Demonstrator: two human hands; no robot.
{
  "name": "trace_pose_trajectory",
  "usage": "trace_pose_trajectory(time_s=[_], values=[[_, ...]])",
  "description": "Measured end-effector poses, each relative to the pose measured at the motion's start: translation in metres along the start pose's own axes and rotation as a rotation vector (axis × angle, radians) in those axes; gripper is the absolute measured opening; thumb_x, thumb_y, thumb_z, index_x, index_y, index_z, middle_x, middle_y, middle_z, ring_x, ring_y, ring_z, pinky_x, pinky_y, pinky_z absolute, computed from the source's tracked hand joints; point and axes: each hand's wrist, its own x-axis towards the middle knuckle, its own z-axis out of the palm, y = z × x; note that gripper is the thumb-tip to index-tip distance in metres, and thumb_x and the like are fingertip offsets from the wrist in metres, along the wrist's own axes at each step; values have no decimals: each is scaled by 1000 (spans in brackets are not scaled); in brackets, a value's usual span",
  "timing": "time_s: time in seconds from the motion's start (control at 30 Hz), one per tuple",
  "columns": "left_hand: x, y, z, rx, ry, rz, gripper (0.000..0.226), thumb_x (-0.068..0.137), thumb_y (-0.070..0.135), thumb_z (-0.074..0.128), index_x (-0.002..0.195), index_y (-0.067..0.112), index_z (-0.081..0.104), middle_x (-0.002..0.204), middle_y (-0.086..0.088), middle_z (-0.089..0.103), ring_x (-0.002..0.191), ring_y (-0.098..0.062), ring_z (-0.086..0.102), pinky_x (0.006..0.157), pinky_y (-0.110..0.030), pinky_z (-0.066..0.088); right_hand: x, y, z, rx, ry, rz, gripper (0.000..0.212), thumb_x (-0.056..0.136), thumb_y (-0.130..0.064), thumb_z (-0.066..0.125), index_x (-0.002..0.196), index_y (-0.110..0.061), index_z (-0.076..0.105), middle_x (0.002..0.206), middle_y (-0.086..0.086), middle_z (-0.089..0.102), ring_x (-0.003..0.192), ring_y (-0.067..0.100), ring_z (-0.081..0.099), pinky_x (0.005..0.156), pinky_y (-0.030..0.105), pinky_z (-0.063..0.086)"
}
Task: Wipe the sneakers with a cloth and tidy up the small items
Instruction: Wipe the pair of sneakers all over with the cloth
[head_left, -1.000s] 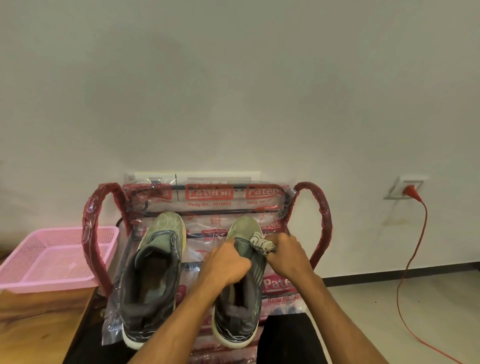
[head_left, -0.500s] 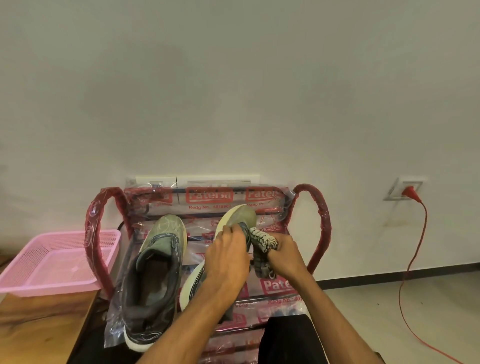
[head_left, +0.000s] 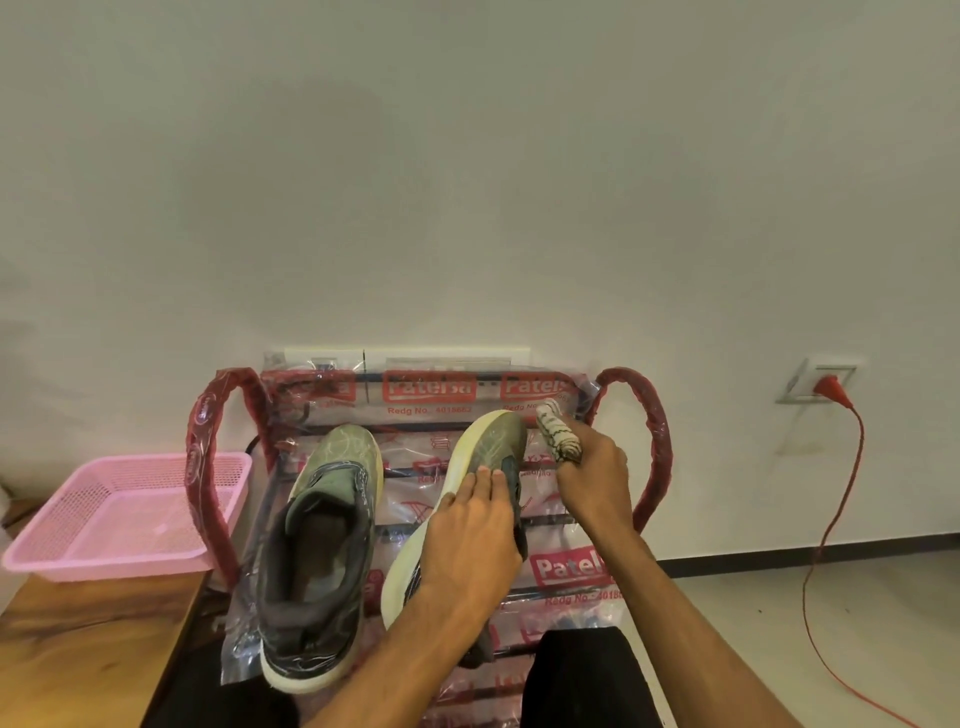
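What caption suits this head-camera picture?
Left hand grips a tilted green sneaker over the rack; right hand holds a rolled cloth.

Found a flat sneaker (head_left: 317, 551) by the left edge of the plastic-wrapped rack (head_left: 661, 441), a tilted sneaker (head_left: 491, 441) toward its right edge; saw a pink basket (head_left: 104, 566) on the wooden table (head_left: 88, 649)

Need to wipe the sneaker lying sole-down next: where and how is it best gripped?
Grip the sole-down sneaker at its heel collar, probably coming from above on the near side. Its opening faces up and its heel lies nearest, so the rim is free to hook and lift.
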Motion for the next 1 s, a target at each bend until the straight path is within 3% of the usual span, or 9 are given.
trace_pose_trajectory(time_s=[0.1,0.2,0.3,0.37,0.53,0.7,0.87,1.0], values=[[4,-5,4,8,17,-6,61,96,19,42,151,6,22,158,-9,27,146,-19,23,115,-33,30,4,-6,1,-159,-173,-404,55,85,8,57,129,-24,61,132,-7,59,121,10,51,100,22,41],[5,-9,5,3,45,7,58,96,18,41,150,8,25,157,-7,29,146,-17,24,114,-31,30,12,-3,10,-482,-305,-728,61,73,13,66,126,-18,65,134,2,59,128,22,50,105,39,39],[5,-9,8,26,44,32,58,96,13,42,151,6,23,157,-10,29,146,-21,23,116,-33,27,27,-3,14,-662,-245,-666,58,72,-4,80,126,-17,64,132,4,61,124,27,54,101,46,47],[4,-9,11,49,41,38,61,96,10,42,152,4,20,158,-14,27,147,-24,22,119,-35,22,34,-7,13,-695,-204,-589,55,76,-11,79,128,-18,62,135,3,59,125,26,54,99,43,47],[4,-5,18,63,57,30,61,94,7,43,151,0,21,157,-18,27,147,-27,21,121,-37,17,25,-12,19,-580,-335,-850,50,71,-4,80,118,-18,70,125,1,66,119,22,58,100,35,44],[2,-3,22,57,83,36,67,90,4,53,150,-2,23,155,-20,28,145,-29,27,120,-40,20,39,-13,10,-631,-265,-665,51,80,-14,77,129,-20,62,135,1,59,126,22,54,100,36,45],[6,-9,18,11,88,32,67,96,4,40,154,3,7,161,-16,12,150,-24,10,123,-35,9,35,-18,10,-618,-453,-760,56,81,-2,71,132,-22,59,141,-2,53,133,18,45,106,33,39],[6,-13,15,-56,97,22,66,98,3,38,154,6,5,162,-13,11,150,-21,11,122,-32,9,45,-16,5,-704,-347,-636,53,86,-19,72,135,-24,56,144,-2,50,131,19,48,102,35,44]])
